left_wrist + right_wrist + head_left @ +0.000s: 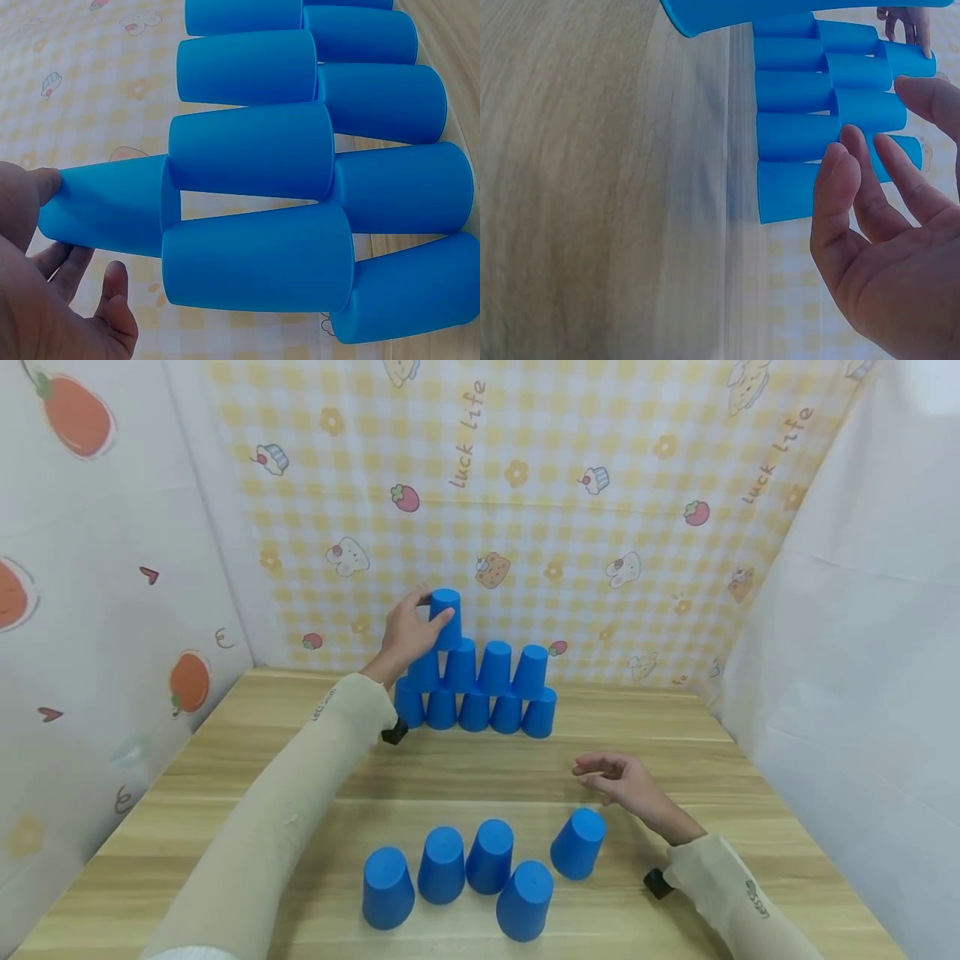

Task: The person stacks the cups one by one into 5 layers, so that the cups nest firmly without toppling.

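Upside-down blue plastic cups form a stack at the back of the table, with several in the bottom row [474, 711] and several in the row above [496, 669]. My left hand [407, 633] grips one more blue cup [446, 601] between thumb and fingers. In the left wrist view this held cup [112, 206] is at the left end of the stack, its rim right at the bases of two second-row cups. My right hand [628, 787] hovers over the table with loosely bent fingers and holds nothing. Nearest to it is a loose blue cup [578, 844].
Several more upside-down cups [490, 857] stand loose at the front of the wooden table [637, 727]. A checked cloth [600, 610] hangs right behind the stack, and white cloths flank the table. Each wrist carries a small black camera [657, 883].
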`<state>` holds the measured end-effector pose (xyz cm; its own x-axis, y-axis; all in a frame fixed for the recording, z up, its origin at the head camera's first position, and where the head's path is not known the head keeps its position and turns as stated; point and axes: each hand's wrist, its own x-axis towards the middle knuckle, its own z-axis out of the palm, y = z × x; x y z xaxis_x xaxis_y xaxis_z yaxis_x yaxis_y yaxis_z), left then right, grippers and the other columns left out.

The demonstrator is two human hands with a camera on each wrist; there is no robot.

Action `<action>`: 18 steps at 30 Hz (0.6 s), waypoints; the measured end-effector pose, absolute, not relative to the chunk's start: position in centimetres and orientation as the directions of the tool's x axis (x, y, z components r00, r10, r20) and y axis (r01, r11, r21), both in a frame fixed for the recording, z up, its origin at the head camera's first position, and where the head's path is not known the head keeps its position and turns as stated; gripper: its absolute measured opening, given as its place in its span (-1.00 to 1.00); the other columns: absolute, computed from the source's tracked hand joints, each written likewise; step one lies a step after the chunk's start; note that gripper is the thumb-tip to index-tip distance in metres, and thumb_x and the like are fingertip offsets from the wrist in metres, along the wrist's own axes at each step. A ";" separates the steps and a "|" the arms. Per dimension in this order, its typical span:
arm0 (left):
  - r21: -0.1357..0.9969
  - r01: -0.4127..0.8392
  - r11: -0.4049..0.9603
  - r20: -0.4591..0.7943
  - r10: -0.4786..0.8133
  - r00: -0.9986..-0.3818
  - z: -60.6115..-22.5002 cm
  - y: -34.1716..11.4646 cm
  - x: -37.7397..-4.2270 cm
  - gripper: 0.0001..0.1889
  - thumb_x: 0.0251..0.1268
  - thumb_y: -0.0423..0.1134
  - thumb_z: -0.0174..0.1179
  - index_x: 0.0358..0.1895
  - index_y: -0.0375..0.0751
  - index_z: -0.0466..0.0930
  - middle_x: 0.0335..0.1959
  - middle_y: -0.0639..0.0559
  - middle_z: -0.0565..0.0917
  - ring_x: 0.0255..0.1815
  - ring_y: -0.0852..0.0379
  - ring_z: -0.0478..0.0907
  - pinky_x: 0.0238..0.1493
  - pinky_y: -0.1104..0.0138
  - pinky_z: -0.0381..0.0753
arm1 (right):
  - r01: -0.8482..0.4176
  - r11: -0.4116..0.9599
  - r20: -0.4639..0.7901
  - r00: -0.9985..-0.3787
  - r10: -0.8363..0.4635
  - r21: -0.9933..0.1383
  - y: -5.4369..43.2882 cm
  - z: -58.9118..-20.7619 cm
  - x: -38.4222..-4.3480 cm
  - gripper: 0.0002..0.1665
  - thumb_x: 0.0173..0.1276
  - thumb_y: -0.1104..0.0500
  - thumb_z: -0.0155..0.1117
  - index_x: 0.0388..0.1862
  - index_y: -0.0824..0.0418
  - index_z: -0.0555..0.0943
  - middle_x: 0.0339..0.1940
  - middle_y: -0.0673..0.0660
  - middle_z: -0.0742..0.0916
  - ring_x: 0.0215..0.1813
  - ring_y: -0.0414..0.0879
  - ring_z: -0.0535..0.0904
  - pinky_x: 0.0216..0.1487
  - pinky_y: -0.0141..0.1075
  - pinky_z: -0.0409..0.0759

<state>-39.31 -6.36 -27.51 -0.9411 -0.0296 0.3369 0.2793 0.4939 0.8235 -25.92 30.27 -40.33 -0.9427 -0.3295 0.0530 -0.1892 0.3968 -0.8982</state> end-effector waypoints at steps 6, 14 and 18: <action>0.819 0.276 0.504 0.335 -0.029 -0.942 -27.4 -6.5 -39.4 -0.38 0.42 0.10 0.15 0.41 -0.15 0.34 0.36 -0.10 0.46 0.40 -0.15 0.35 0.38 -0.10 0.30 | -0.194 0.389 0.054 -0.938 -0.343 -0.901 30.4 -40.5 -25.9 -0.51 0.43 0.21 0.27 0.20 0.51 0.49 0.08 0.41 0.67 0.02 0.13 0.69 -0.41 -0.37 0.58; 0.812 0.283 0.510 0.343 -0.026 -0.939 -27.4 -6.7 -39.3 -0.39 0.43 0.08 0.15 0.41 -0.15 0.34 0.35 -0.10 0.46 0.39 -0.12 0.36 0.39 -0.08 0.29 | -0.162 0.389 0.021 -0.939 -0.342 -0.907 30.3 -40.5 -25.8 -0.47 0.43 0.16 0.28 0.22 0.49 0.48 0.09 0.36 0.68 0.06 0.20 0.65 -0.38 -0.37 0.59; 0.794 0.284 0.537 0.359 -0.037 -0.933 -27.5 -6.7 -39.1 -0.35 0.41 0.06 0.19 0.44 -0.17 0.30 0.39 -0.10 0.43 0.42 -0.11 0.33 0.39 -0.08 0.29 | -0.158 0.388 0.015 -0.938 -0.347 -0.908 30.2 -40.4 -25.8 -0.46 0.43 0.14 0.29 0.23 0.48 0.48 0.10 0.36 0.68 0.06 0.18 0.65 -0.37 -0.36 0.60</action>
